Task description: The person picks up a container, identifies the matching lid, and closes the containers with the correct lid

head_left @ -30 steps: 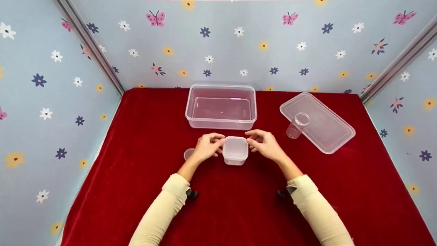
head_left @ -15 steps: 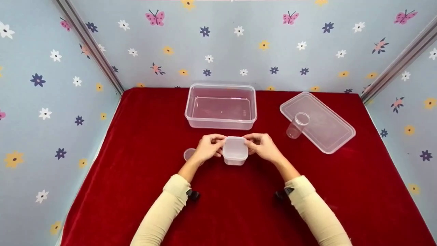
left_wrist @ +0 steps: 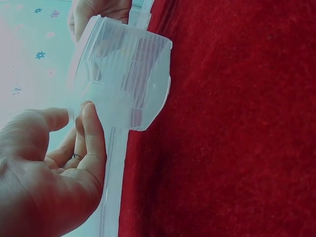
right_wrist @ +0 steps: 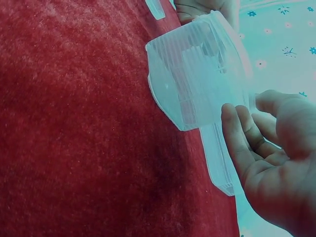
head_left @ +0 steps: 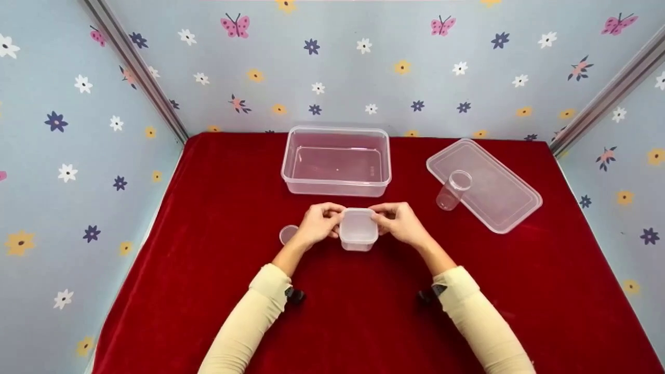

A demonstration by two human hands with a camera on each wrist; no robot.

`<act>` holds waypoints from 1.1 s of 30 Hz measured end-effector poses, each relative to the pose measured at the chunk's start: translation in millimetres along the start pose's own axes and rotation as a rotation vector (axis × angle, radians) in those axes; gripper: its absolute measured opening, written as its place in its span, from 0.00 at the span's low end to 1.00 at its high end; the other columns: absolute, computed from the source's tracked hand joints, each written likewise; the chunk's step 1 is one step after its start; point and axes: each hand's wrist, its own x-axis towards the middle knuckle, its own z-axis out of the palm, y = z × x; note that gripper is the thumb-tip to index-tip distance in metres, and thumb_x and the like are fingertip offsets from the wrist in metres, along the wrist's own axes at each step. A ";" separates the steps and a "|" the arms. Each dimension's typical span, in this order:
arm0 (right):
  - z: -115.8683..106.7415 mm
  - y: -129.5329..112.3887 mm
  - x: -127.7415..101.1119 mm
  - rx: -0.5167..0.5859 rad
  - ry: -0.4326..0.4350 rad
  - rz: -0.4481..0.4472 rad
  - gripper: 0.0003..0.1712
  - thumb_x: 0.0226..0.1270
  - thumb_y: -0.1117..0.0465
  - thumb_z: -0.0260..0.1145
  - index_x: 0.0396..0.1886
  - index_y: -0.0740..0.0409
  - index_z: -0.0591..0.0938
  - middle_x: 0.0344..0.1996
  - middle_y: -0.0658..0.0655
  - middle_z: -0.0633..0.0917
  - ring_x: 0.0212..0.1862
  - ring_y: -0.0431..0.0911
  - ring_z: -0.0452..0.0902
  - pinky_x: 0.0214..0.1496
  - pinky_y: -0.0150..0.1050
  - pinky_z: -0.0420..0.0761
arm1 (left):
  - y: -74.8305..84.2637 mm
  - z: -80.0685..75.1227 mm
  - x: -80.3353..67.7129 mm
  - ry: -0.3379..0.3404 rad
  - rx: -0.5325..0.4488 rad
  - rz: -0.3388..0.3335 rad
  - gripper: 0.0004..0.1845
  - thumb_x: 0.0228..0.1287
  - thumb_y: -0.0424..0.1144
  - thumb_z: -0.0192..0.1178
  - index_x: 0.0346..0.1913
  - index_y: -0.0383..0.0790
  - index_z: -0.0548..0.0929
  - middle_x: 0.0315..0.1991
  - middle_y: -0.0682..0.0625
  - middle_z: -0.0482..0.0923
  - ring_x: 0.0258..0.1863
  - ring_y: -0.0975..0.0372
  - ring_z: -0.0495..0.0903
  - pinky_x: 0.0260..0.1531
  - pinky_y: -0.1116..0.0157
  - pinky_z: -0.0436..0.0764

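Your right hand [head_left: 399,222] has closed in; it and your left hand [head_left: 318,224] pinch the small tub [head_left: 358,231], likely light, slick, best held at its rim corners.

Left hand [head_left: 319,224], right hand [head_left: 397,223] facing, fingers [left_wrist: 93,131] bent, forearms [head_left: 240,317] angled inward.

a: head cam light ok?
b: bright, fairly even; red cloth [head_left: 358,306] goes dim twd the bottom.
a: n wrist cams?
b: cyan tint, wall [left_wrist: 24,74] washed out, dk shadow by tub [right_wrist: 190,74], itself prob a bit blurred.
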 end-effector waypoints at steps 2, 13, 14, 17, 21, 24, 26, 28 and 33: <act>0.7 -0.1 -0.2 -0.001 0.000 0.002 0.18 0.82 0.68 0.69 0.63 0.77 0.87 0.42 0.69 0.94 0.29 0.36 0.88 0.36 0.38 0.95 | -0.5 -0.1 -0.4 -0.002 -0.009 0.000 0.14 0.80 0.29 0.64 0.61 0.26 0.88 0.32 0.54 0.84 0.22 0.67 0.82 0.23 0.73 0.86; -0.7 -3.3 -0.8 -0.036 0.000 -0.010 0.19 0.82 0.67 0.69 0.65 0.76 0.87 0.40 0.68 0.93 0.30 0.44 0.89 0.34 0.39 0.94 | -2.8 0.0 -1.1 -0.009 -0.035 0.018 0.15 0.81 0.29 0.64 0.63 0.27 0.87 0.30 0.54 0.81 0.21 0.67 0.83 0.23 0.73 0.86; -1.0 -3.3 -1.0 -0.037 0.001 -0.010 0.19 0.82 0.67 0.69 0.65 0.75 0.87 0.39 0.67 0.93 0.30 0.45 0.88 0.34 0.38 0.94 | -3.7 0.0 -1.3 -0.010 -0.033 0.021 0.15 0.81 0.30 0.64 0.64 0.28 0.86 0.30 0.54 0.81 0.21 0.67 0.83 0.22 0.73 0.87; -1.7 -2.8 -1.6 -0.038 0.005 -0.007 0.20 0.84 0.66 0.68 0.66 0.75 0.86 0.36 0.62 0.92 0.29 0.44 0.87 0.32 0.35 0.91 | -5.7 0.3 -1.9 -0.015 -0.027 0.022 0.17 0.83 0.32 0.64 0.67 0.29 0.85 0.30 0.54 0.81 0.21 0.67 0.84 0.22 0.73 0.87; -1.1 -1.5 -1.8 -0.030 0.005 -0.011 0.20 0.86 0.65 0.65 0.67 0.74 0.86 0.32 0.57 0.90 0.28 0.40 0.84 0.31 0.33 0.90 | -6.0 -0.8 -2.1 -0.015 -0.017 0.024 0.18 0.82 0.33 0.66 0.67 0.29 0.84 0.30 0.54 0.81 0.21 0.67 0.83 0.22 0.72 0.87; -0.1 0.9 -1.1 -0.023 0.005 -0.033 0.19 0.86 0.65 0.65 0.65 0.74 0.87 0.31 0.57 0.89 0.28 0.41 0.84 0.32 0.33 0.90 | -5.6 -1.5 -1.4 -0.009 -0.008 0.040 0.18 0.81 0.33 0.67 0.66 0.29 0.85 0.29 0.55 0.80 0.21 0.67 0.83 0.22 0.73 0.86; 0.6 3.2 -0.8 -0.022 0.009 -0.049 0.18 0.86 0.66 0.65 0.64 0.74 0.87 0.31 0.58 0.90 0.28 0.41 0.84 0.32 0.33 0.89 | -5.8 -1.5 -0.8 -0.009 -0.003 0.047 0.17 0.80 0.32 0.68 0.66 0.29 0.86 0.29 0.55 0.80 0.21 0.68 0.82 0.22 0.73 0.86; 1.3 5.5 -0.8 -0.020 0.013 -0.059 0.17 0.86 0.66 0.65 0.63 0.75 0.88 0.32 0.60 0.90 0.28 0.40 0.83 0.31 0.32 0.89 | -7.3 -1.3 -0.1 -0.012 -0.002 0.049 0.17 0.80 0.32 0.68 0.65 0.29 0.86 0.29 0.55 0.80 0.21 0.68 0.82 0.22 0.73 0.86; 2.8 8.5 -1.6 -0.007 0.012 -0.045 0.17 0.87 0.68 0.63 0.63 0.76 0.87 0.34 0.59 0.91 0.27 0.38 0.82 0.31 0.33 0.89 | -11.3 1.3 0.7 -0.022 -0.027 0.038 0.16 0.81 0.31 0.66 0.65 0.27 0.85 0.30 0.55 0.80 0.22 0.67 0.81 0.23 0.73 0.86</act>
